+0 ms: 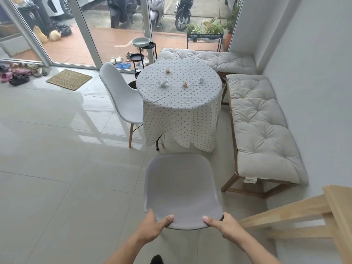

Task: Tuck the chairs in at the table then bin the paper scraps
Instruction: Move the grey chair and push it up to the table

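Both hands, left hand (153,226) and right hand (224,224), clamp fingers over the smooth grey moulded plastic chair (182,189), near the round dotted-cloth table (179,92). Four crumpled paper scraps (162,83) lie there; the chair's legs are hidden.

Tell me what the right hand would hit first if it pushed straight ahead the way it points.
The right hand grips the near chair back, pointing toward the table. Pushed on, the chair would probably meet the hanging tablecloth first; depth is uncertain.
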Demonstrator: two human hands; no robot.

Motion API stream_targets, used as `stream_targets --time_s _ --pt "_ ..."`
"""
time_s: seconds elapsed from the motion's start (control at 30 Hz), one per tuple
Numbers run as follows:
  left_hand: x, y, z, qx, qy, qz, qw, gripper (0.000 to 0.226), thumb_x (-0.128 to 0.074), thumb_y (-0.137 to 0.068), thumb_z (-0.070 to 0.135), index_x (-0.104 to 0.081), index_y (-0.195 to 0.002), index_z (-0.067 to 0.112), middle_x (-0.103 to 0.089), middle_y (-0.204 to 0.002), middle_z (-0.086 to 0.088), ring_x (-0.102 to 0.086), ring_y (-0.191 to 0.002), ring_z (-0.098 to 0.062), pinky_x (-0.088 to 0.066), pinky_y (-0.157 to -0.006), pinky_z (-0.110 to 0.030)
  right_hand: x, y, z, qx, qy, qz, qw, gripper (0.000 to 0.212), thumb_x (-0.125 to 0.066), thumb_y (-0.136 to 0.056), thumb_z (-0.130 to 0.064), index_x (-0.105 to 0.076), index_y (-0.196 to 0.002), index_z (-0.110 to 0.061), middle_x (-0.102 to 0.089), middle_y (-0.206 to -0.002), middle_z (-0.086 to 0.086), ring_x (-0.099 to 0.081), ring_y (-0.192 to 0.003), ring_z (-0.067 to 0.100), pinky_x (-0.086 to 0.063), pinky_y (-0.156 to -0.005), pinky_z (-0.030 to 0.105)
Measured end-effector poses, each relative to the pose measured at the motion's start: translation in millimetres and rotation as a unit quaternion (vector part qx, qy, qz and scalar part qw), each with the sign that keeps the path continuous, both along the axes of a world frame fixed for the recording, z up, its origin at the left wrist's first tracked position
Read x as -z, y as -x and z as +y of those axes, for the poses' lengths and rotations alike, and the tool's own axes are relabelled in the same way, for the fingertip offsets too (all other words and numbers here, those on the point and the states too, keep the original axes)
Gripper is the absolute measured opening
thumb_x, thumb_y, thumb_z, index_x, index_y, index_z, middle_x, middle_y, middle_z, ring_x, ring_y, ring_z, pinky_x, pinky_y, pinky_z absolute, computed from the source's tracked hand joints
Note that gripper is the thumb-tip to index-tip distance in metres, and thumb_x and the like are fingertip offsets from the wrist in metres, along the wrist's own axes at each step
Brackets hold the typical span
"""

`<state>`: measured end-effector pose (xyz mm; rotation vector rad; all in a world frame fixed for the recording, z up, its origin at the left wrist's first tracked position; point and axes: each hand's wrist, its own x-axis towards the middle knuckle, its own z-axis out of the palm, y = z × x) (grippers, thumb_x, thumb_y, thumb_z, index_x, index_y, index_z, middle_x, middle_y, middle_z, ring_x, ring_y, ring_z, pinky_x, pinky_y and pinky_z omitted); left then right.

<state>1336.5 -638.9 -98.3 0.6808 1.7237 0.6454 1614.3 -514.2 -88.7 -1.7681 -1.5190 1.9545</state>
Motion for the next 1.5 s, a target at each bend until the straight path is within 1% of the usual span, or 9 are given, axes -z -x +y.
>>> stream_targets --time_s 0.2,0.33,0.5,0.67,0.83,1.0,1.2,1.37,1.5 --pt "3 9 21 0.038 0.005 0.097 0.995 0.094 -0.062 -0.073 0.086 -0.051 -0.136 0.016 -0.046 -0.158 -0.009 -0.016 -0.160 -0.025 -0.023 -0.127 -0.054 0 8 16 0.006 -0.019 -0.001 1.000 0.027 -0.085 -0.088 -0.028 -0.075 -0.112 -0.018 -0.077 -0.076 -0.033 -0.069 -0.067 -0.018 -0.045 -0.057 0.000" --pt "8 23 50 0.058 0.003 0.114 0.992 0.114 -0.056 -0.067 0.093 -0.045 -0.148 0.013 -0.037 -0.167 -0.008 -0.007 -0.163 -0.025 -0.013 -0.130 -0.054 1 19 37 0.014 -0.030 -0.005 0.999 0.029 -0.086 -0.087 -0.029 -0.076 -0.112 -0.017 -0.078 -0.076 -0.030 -0.069 -0.065 -0.015 -0.045 -0.056 0.001" --pt "18 44 94 0.073 -0.014 0.120 0.990 0.105 -0.053 -0.062 0.097 -0.058 -0.133 0.020 -0.054 -0.154 -0.001 -0.023 -0.158 -0.024 -0.020 -0.127 -0.051 0 34 74 0.016 -0.034 -0.012 0.999 0.029 -0.085 -0.087 -0.038 -0.078 -0.110 -0.021 -0.078 -0.084 -0.031 -0.070 -0.072 -0.018 -0.045 -0.060 -0.001" --pt "23 66 145 0.078 -0.013 0.128 0.989 0.099 -0.054 -0.065 0.095 -0.059 -0.125 0.016 -0.051 -0.157 -0.008 -0.022 -0.159 -0.026 -0.020 -0.127 -0.051 -4 54 119 0.005 -0.033 -0.034 0.999 0.037 -0.083 -0.082 -0.055 -0.082 -0.106 -0.026 -0.081 -0.097 -0.026 -0.071 -0.084 -0.016 -0.047 -0.070 0.007" --pt "25 87 196 0.070 -0.004 0.139 0.988 0.091 -0.057 -0.071 0.091 -0.055 -0.122 0.015 -0.045 -0.159 -0.014 -0.015 -0.161 -0.027 -0.024 -0.125 -0.053 -1 76 169 0.010 -0.062 -0.059 0.996 0.042 -0.085 -0.079 -0.057 -0.074 -0.073 -0.016 -0.064 -0.059 -0.018 -0.058 -0.050 -0.002 -0.038 -0.048 0.007" --pt "22 109 241 0.078 0.001 0.143 0.987 0.086 -0.060 -0.078 0.087 -0.055 -0.119 0.012 -0.042 -0.159 -0.018 -0.013 -0.161 -0.027 -0.026 -0.125 -0.055 2 97 211 -0.001 -0.096 -0.080 0.992 0.047 -0.083 -0.078 -0.062 -0.057 -0.070 -0.023 -0.041 -0.051 -0.015 -0.037 -0.043 0.005 -0.026 -0.040 0.017" --pt "22 129 285 0.098 0.015 0.144 0.985 0.092 -0.053 -0.074 0.094 -0.051 -0.117 0.012 -0.024 -0.170 -0.021 0.000 -0.164 -0.025 -0.022 -0.126 -0.055 6 116 256 0.000 -0.098 -0.124 0.987 0.054 -0.083 -0.073 -0.069 -0.056 -0.074 -0.021 -0.042 -0.042 -0.015 -0.039 -0.035 0.004 -0.029 -0.037 0.016" --pt "16 145 318 0.120 0.031 0.166 0.978 0.100 -0.049 -0.067 0.100 -0.053 -0.118 0.014 -0.038 -0.160 -0.013 -0.030 -0.156 -0.031 -0.033 -0.120 -0.053 7 132 284 0.014 -0.088 -0.139 0.986 0.063 -0.082 -0.064 -0.076 -0.049 -0.074 -0.024 -0.036 -0.047 -0.014 -0.032 -0.037 0.008 -0.026 -0.052 0.029" --pt "16 157 340 0.123 0.029 0.173 0.977 0.103 -0.048 -0.064 0.101 -0.055 -0.119 0.013 -0.041 -0.157 -0.011 -0.027 -0.157 -0.028 -0.033 -0.120 -0.053 3 143 302 0.014 -0.092 -0.150 0.984 0.065 -0.079 -0.061 -0.082 -0.049 -0.070 -0.024 -0.037 -0.046 -0.014 -0.034 -0.037 0.008 -0.029 -0.056 0.032"
